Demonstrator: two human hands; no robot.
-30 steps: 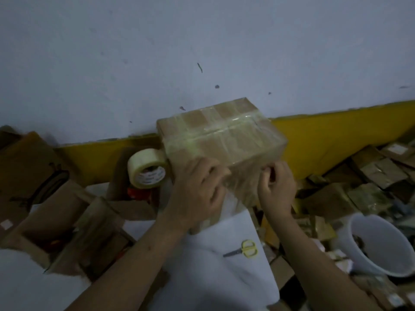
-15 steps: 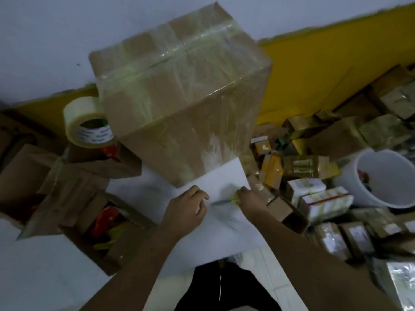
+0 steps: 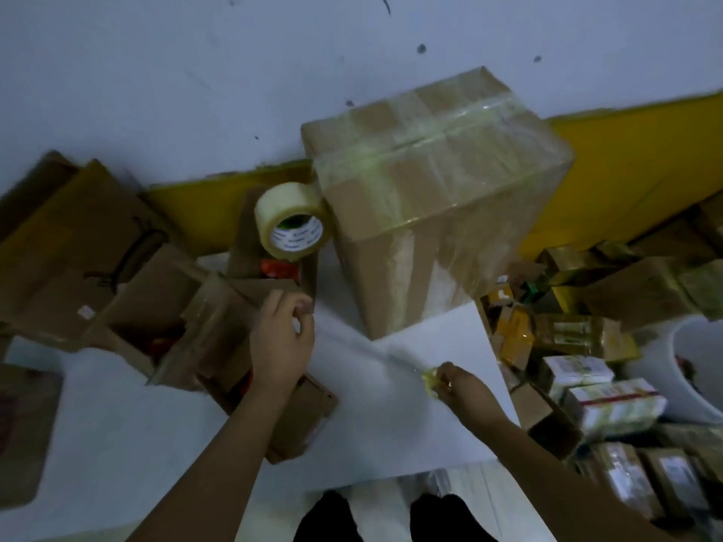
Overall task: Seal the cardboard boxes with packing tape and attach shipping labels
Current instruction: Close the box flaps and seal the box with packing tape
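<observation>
Since half a second ago the left hand [image 3: 282, 344] has gone from the white sheet [image 3: 410, 400] up and left toward the open box, and the right hand [image 3: 455, 385] has slid down and right on the sheet, now with the scissors in it; a second ago both hands were on the taped box. Left hand hovers over the sheet's left edge, fingers curled in with thumb and fingertips close together; can't tell if it pinches anything. Right hand grips the yellow handles of the scissors [image 3: 428, 379], blades motion-blurred, pointing up-left across the sheet. The taped box [image 3: 434, 213] stands upright on the sheet's far end against the wall, top and sides covered in glossy clear tape, no label seen on the faces in view. Tape roll [image 3: 291, 226] sits just left of the box, touching or nearly touching its upper corner, perched on a flap of an open cardboard box [image 3: 164, 318] with red items inside. Flattened cardboard [image 3: 70, 244] lies further left. To the right a heap of small packed boxes [image 3: 594, 389], some taped, some in yellow wrapping, and the rim of a white bucket [image 3: 680, 369] at the right edge. Yellow band [image 3: 626, 150] runs along the bottom of the grey wall behind. Dark trouser legs show at the bottom centre.
</observation>
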